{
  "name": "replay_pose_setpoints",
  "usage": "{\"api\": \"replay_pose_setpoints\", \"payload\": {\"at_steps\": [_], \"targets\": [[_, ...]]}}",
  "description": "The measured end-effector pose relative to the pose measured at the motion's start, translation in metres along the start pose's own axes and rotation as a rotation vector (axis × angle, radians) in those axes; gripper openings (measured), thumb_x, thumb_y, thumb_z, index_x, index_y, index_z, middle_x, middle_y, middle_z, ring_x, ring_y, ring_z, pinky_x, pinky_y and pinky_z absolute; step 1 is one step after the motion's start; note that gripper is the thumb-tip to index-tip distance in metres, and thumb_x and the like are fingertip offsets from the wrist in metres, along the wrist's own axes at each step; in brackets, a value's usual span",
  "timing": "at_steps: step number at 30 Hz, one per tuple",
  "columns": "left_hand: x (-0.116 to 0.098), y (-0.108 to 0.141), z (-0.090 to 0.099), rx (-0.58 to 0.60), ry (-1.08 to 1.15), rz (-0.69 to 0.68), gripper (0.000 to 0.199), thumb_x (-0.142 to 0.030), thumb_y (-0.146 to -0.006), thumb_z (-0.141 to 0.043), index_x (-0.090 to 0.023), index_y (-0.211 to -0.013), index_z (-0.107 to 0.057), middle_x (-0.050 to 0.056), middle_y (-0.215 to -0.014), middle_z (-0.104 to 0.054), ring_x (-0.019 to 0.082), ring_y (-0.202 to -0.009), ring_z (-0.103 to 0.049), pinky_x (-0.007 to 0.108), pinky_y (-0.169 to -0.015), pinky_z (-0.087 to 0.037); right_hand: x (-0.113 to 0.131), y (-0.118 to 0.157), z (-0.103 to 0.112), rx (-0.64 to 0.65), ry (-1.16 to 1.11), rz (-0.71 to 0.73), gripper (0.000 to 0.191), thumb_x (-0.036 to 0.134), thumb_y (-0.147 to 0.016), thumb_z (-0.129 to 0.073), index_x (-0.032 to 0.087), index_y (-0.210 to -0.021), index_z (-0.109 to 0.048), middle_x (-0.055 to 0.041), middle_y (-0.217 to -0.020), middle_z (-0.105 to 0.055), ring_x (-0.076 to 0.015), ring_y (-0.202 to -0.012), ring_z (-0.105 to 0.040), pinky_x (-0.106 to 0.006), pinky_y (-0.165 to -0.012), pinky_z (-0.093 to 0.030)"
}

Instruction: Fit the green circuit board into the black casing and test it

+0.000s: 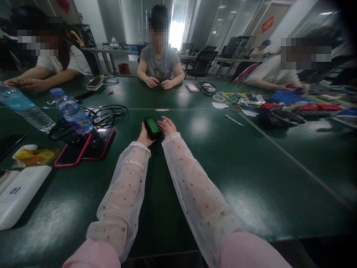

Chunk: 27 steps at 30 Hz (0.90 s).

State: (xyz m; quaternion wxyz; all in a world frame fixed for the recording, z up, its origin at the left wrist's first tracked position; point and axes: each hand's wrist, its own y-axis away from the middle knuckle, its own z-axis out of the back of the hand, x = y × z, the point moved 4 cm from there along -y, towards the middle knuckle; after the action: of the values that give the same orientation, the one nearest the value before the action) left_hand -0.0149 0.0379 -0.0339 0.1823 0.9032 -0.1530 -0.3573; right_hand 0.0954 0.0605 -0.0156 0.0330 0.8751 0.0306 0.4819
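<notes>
A small black handheld device (152, 127) with a lit green screen sits in my left hand (144, 136), a little above the dark green table or resting on it; I cannot tell which. The fingers of my left hand are wrapped round its left side and bottom, and the screen faces up. My right hand (168, 127) is at the device's right edge, its fingers apart and partly bent, with nothing visible in them. Whether its fingertips touch the device is unclear. Sheer dotted sleeves cover both forearms.
Left of my hands are two red-edged phones (98, 144), a water bottle (73, 111), black cables (114, 111) and a white case (25, 193). A wrench (234, 120) lies to the right, near a pile of wires (237, 98). Other people sit around the table (223, 163).
</notes>
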Motion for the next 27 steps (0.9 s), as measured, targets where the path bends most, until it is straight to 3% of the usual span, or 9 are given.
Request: {"api": "replay_pose_setpoints", "payload": {"at_steps": [3, 5, 8, 20, 23, 27], "targets": [[0.0, -0.001, 0.0, 0.009, 0.03, -0.005, 0.071, -0.07, -0.085, -0.025, -0.017, -0.12, -0.055, 0.01, -0.092, -0.067, 0.022, -0.083, -0.064, 0.033, -0.073, -0.051, -0.012, 0.002, 0.014, -0.009, -0.162, -0.19, 0.014, 0.025, -0.091, -0.046, 0.025, -0.099, -0.057, -0.0006, -0.083, -0.069, -0.0103, -0.072, -0.068, -0.022, -0.065, -0.056], [0.001, -0.004, 0.0, 0.044, 0.041, -0.008, 0.07, -0.07, -0.084, -0.026, -0.018, -0.121, -0.054, 0.01, -0.092, -0.067, 0.022, -0.084, -0.064, 0.032, -0.074, -0.051, -0.014, 0.004, 0.021, 0.023, -0.28, -0.253, 0.016, 0.028, -0.092, -0.041, 0.024, -0.1, -0.055, -0.003, -0.092, -0.069, -0.0118, -0.081, -0.069, -0.026, -0.068, -0.057], [0.001, -0.007, -0.001, 0.076, 0.046, -0.011, 0.07, -0.07, -0.084, -0.027, -0.018, -0.122, -0.053, 0.01, -0.093, -0.067, 0.021, -0.085, -0.064, 0.032, -0.075, -0.05, -0.012, 0.006, 0.025, 0.07, -0.351, -0.256, 0.023, 0.034, -0.094, -0.035, 0.023, -0.102, -0.054, -0.005, -0.098, -0.069, -0.0138, -0.09, -0.068, -0.032, -0.075, -0.057], [0.0, 0.01, -0.017, 0.098, -0.055, -0.033, 0.063, -0.064, -0.086, -0.03, -0.016, -0.117, -0.057, 0.011, -0.088, -0.067, 0.023, -0.082, -0.064, 0.034, -0.073, -0.05, -0.004, 0.011, 0.021, 0.033, -0.276, -0.288, 0.026, 0.033, -0.095, -0.033, 0.025, -0.099, -0.057, -0.0012, -0.091, -0.069, -0.0138, -0.082, -0.067, -0.029, -0.067, -0.056], [0.0, 0.011, -0.019, 0.096, -0.069, -0.037, 0.053, -0.056, -0.086, -0.037, -0.016, -0.111, -0.059, 0.009, -0.08, -0.067, 0.022, -0.074, -0.064, 0.033, -0.068, -0.05, -0.006, 0.009, 0.02, 0.022, -0.24, -0.28, 0.024, 0.035, -0.094, -0.037, 0.027, -0.101, -0.058, 0.0011, -0.089, -0.069, -0.013, -0.076, -0.067, -0.029, -0.068, -0.056], [-0.003, 0.01, -0.017, -0.038, -0.196, -0.141, 0.026, -0.034, -0.081, -0.056, -0.016, -0.098, -0.062, 0.002, -0.069, -0.064, 0.014, -0.063, -0.061, 0.025, -0.063, -0.047, -0.01, 0.005, 0.018, 0.021, -0.177, -0.271, 0.024, 0.038, -0.092, -0.041, 0.03, -0.106, -0.06, 0.0033, -0.082, -0.068, -0.0132, -0.066, -0.065, -0.029, -0.068, -0.057]]}}
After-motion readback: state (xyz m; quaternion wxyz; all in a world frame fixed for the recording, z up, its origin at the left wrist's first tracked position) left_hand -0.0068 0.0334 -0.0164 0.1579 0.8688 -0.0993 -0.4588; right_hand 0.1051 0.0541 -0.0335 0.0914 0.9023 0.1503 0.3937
